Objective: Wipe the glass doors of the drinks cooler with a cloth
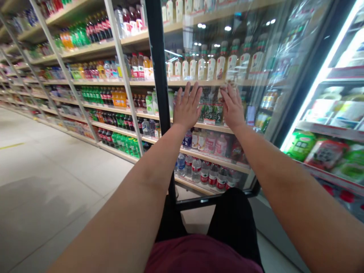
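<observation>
In front of me stands a glass door (216, 23) with a black frame (159, 68), swung out from a lit fridge cabinet. My left hand (187, 105) lies against the pane, fingers stretched and slightly apart, near the frame's left upright. Further right on the same pane, my right hand (233, 106) is raised with its fingers extended and leaning left. A pale blur at its fingertips looks like a reflection; I cannot make out anything held. Through the glass show bottles with white labels (201, 64) and, lower, pink bottles (215, 143).
Long drink shelves (108, 83) run back on the left beside a pale tiled floor (57, 182). At right, the lit fridge (338, 125) holds green and red packs (325, 151) and bottles. The door's lower edge (204, 201) hangs just above my knees.
</observation>
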`<state>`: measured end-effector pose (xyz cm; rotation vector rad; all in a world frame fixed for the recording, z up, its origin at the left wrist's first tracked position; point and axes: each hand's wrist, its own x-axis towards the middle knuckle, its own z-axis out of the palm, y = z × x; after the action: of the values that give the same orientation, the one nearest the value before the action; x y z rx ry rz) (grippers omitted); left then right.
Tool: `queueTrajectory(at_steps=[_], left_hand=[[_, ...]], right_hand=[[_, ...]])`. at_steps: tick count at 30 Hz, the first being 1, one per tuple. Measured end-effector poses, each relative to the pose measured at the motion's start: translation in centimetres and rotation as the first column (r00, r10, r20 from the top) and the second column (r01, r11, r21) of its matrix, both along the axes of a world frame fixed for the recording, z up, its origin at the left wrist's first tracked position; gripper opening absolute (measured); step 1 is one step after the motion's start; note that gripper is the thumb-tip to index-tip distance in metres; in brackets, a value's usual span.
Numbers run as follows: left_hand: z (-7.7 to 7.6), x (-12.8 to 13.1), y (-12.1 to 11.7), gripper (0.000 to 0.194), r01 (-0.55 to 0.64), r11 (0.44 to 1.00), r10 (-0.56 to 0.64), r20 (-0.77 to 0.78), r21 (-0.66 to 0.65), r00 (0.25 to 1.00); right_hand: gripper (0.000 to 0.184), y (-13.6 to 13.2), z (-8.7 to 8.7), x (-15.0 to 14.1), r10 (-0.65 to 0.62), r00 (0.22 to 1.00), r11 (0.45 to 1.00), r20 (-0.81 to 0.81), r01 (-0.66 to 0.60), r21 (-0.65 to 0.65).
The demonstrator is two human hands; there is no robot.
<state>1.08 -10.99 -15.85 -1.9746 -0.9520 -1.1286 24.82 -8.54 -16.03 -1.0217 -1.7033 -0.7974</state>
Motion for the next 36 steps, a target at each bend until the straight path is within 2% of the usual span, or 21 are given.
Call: queueTrajectory(at_steps=[4, 7, 12, 15, 18, 22, 24, 29, 36], left_hand=[[-0.1, 0.0, 0.0, 0.075, -0.066, 0.998, 0.066, -0.030, -0.010, 0.997], [-0.1, -0.2, -0.2, 0.071, -0.103, 0.995, 0.102, -0.054, -0.008, 0.993], [-0.2, -0.4, -0.4, 0.064, -0.123, 0.992, 0.125, -0.082, 0.023, 0.989], [-0.2, -0.4, -0.4, 0.065, -0.134, 0.991, 0.135, -0.080, 0.024, 0.988], [-0.2, -0.5, -0.4, 0.065, -0.146, 0.989, 0.148, -0.077, 0.027, 0.986], [-0.2, -0.5, -0.4, 0.064, -0.147, 0.989, 0.148, -0.077, 0.014, 0.986], [-0.2, -0.5, -0.5, 0.063, -0.150, 0.988, 0.151, -0.076, 0.019, 0.986], [-0.2, -0.4, -0.6, 0.063, -0.148, 0.988, 0.150, -0.085, 0.034, 0.985], [-0.2, -0.5, -0.7, 0.062, -0.162, 0.986, 0.164, -0.076, 0.029, 0.984]], right_hand=[[0.061, 0.3, -0.1, 1.6, 0.007, 0.993, 0.999, -0.122, -0.001, 0.047], [0.063, 1.0, 0.5, 0.3, 0.010, 0.985, 0.995, -0.175, 0.007, 0.098], [0.062, 0.2, 0.0, -3.2, 0.022, 0.997, 0.995, -0.073, -0.015, 0.096], [0.060, -0.6, -0.5, -3.8, 0.017, 1.000, 0.998, 0.008, -0.018, 0.056], [0.059, -0.9, 0.4, -3.8, 0.023, 1.000, 0.999, 0.015, -0.024, 0.042], [0.064, -0.7, 2.0, -4.6, 0.040, 0.995, 0.997, -0.090, -0.034, 0.064], [0.063, -0.9, 1.7, -5.1, 0.041, 0.995, 0.998, -0.090, -0.036, 0.059], [0.061, -1.5, -0.2, -5.5, 0.046, 0.999, 0.999, 0.030, -0.046, 0.016], [0.062, -0.8, 2.1, -6.8, 0.049, 0.995, 0.995, -0.083, -0.041, 0.096]])
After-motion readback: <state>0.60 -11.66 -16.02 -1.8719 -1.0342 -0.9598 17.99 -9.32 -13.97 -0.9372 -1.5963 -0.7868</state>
